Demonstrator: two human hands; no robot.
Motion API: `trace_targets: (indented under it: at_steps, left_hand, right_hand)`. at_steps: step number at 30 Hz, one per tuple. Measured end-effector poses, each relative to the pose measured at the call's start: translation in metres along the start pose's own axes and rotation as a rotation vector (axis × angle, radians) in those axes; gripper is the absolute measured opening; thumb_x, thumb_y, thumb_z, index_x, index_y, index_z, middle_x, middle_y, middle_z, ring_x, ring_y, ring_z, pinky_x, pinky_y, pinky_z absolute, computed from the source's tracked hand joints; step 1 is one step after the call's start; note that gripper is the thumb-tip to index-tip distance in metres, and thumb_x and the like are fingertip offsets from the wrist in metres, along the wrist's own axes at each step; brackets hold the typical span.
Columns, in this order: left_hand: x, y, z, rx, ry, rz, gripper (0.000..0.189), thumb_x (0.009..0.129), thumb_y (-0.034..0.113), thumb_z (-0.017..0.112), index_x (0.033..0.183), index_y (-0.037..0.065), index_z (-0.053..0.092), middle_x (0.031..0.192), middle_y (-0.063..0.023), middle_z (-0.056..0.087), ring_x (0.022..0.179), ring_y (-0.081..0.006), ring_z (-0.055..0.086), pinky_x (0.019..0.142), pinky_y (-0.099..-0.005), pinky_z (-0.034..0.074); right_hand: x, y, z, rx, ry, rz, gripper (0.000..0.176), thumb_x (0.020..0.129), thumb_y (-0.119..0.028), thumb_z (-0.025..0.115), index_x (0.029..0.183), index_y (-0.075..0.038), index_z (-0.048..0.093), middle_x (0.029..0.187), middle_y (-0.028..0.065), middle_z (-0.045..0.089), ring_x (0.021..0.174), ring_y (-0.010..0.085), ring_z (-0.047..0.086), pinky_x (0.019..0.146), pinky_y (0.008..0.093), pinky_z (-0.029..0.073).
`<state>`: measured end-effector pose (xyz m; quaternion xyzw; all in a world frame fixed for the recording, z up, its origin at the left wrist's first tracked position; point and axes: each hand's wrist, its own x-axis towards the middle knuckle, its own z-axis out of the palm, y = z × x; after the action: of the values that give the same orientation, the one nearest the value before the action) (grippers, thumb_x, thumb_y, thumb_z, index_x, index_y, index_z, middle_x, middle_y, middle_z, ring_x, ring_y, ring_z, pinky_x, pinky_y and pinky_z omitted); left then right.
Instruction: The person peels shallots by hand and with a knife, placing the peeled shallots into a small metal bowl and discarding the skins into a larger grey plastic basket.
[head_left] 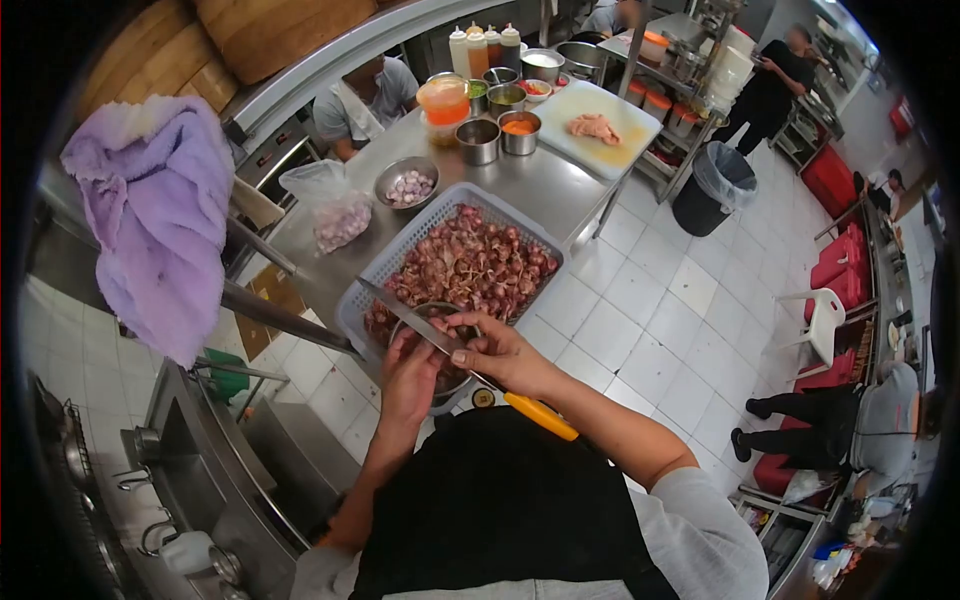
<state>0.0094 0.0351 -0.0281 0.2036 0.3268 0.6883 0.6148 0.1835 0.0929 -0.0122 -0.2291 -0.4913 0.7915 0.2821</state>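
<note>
My right hand (512,358) is closed on a knife (541,416), gripping it by the blade, so its yellow handle sticks out below toward my apron. The long blade slants up to the left across my fingers. Close beside it, my left hand (406,384) has its fingers bent together; whatever they hold is hidden behind the blade and fingertips. Both hands are above a metal bowl (456,384), mostly covered by them. That bowl sits at the near end of a grey plastic basket (352,312) heaped with reddish-brown shallots (470,258).
On the steel table (375,150) are a bowl of peeled shallots (410,187), a plastic bag (342,222), metal pots, sauce bottles (477,50) and a cutting board (570,100) with raw meat. A purple towel (155,220) hangs left. Several people work around the kitchen.
</note>
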Motion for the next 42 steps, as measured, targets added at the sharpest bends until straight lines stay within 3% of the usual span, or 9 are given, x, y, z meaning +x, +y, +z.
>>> trace_targets:
  at_steps: [6, 12, 21, 23, 24, 26, 27, 38, 42]
  left_hand:
    - [-0.004, 0.004, 0.010, -0.018, 0.114, 0.037, 0.031, 0.092, 0.001, 0.059, 0.123, -0.002, 0.054, 0.115, -0.0126, 0.063, 0.107, -0.0251, 0.061, 0.098, -0.0370, 0.048]
    - [-0.005, 0.006, 0.012, -0.052, 0.025, 0.025, 0.030, 0.091, 0.001, 0.060, 0.120, -0.001, 0.056, 0.113, -0.0106, 0.063, 0.106, -0.0227, 0.061, 0.097, -0.0362, 0.049]
    - [-0.010, -0.003, 0.017, -0.018, 0.068, 0.086, 0.028, 0.092, -0.002, 0.058, 0.120, 0.000, 0.057, 0.117, -0.0120, 0.062, 0.109, -0.0232, 0.060, 0.099, -0.0369, 0.048]
    - [-0.013, -0.006, 0.018, 0.115, 0.000, 0.098, 0.027, 0.094, 0.002, 0.057, 0.121, -0.001, 0.056, 0.118, -0.0121, 0.061, 0.108, -0.0229, 0.060, 0.097, -0.0368, 0.047]
    - [-0.013, -0.002, 0.021, 0.114, 0.003, 0.098, 0.027, 0.094, 0.002, 0.057, 0.121, -0.001, 0.056, 0.118, -0.0121, 0.061, 0.108, -0.0229, 0.060, 0.097, -0.0368, 0.047]
    - [-0.010, 0.011, 0.030, -0.004, 0.042, 0.010, 0.030, 0.095, 0.008, 0.057, 0.123, -0.001, 0.054, 0.118, -0.0116, 0.061, 0.107, -0.0221, 0.061, 0.095, -0.0363, 0.047]
    - [-0.009, 0.013, 0.026, -0.011, 0.030, 0.002, 0.032, 0.096, 0.012, 0.057, 0.124, -0.001, 0.053, 0.116, -0.0109, 0.062, 0.106, -0.0216, 0.061, 0.092, -0.0364, 0.048]
    - [-0.003, 0.022, -0.012, 0.263, 0.028, 0.092, 0.024, 0.094, 0.002, 0.058, 0.119, -0.001, 0.057, 0.117, -0.0117, 0.064, 0.105, -0.0223, 0.064, 0.088, -0.0343, 0.053]
    - [-0.003, 0.021, -0.015, 0.210, 0.054, 0.048, 0.029, 0.094, 0.002, 0.059, 0.123, -0.003, 0.058, 0.122, -0.0125, 0.063, 0.105, -0.0216, 0.064, 0.091, -0.0340, 0.052]
  right_hand:
    - [-0.004, -0.010, 0.012, -0.102, 0.009, -0.064, 0.051, 0.091, -0.012, 0.069, 0.136, -0.007, 0.044, 0.082, -0.0029, 0.056, 0.077, 0.0039, 0.049, 0.067, 0.0212, 0.040]
    - [-0.002, -0.013, 0.016, -0.061, 0.011, -0.091, 0.054, 0.089, -0.009, 0.070, 0.135, -0.004, 0.042, 0.084, -0.0018, 0.057, 0.077, 0.0044, 0.050, 0.066, 0.0209, 0.041]
    - [0.008, -0.006, 0.013, -0.159, 0.112, -0.204, 0.036, 0.088, -0.008, 0.072, 0.115, -0.003, 0.049, 0.087, 0.0038, 0.063, 0.079, 0.0076, 0.057, 0.069, 0.0227, 0.046]
    - [0.014, -0.006, 0.011, 0.050, 0.137, -0.219, 0.029, 0.090, -0.014, 0.070, 0.110, -0.005, 0.051, 0.081, 0.0030, 0.061, 0.068, 0.0087, 0.056, 0.059, 0.0234, 0.044]
    - [0.013, -0.008, 0.007, 0.051, 0.136, -0.216, 0.029, 0.090, -0.014, 0.070, 0.110, -0.005, 0.051, 0.081, 0.0030, 0.061, 0.068, 0.0087, 0.056, 0.059, 0.0234, 0.044]
    - [0.012, -0.015, -0.006, 0.287, -0.034, 0.057, 0.026, 0.093, -0.023, 0.068, 0.107, -0.008, 0.052, 0.076, 0.0020, 0.057, 0.055, 0.0096, 0.051, 0.048, 0.0235, 0.038]
    - [0.013, -0.014, -0.007, 0.311, -0.026, 0.080, 0.029, 0.093, -0.029, 0.066, 0.110, -0.011, 0.052, 0.075, 0.0017, 0.055, 0.049, 0.0102, 0.046, 0.043, 0.0233, 0.032]
    - [0.011, 0.002, -0.014, 0.280, 0.033, 0.187, 0.031, 0.094, -0.028, 0.066, 0.114, -0.010, 0.051, 0.075, 0.0018, 0.054, 0.051, 0.0109, 0.048, 0.044, 0.0236, 0.034]
    - [0.001, -0.014, -0.003, 0.089, -0.050, 0.146, 0.043, 0.095, -0.024, 0.065, 0.131, -0.010, 0.047, 0.084, 0.0016, 0.058, 0.066, 0.0093, 0.054, 0.058, 0.0214, 0.041]
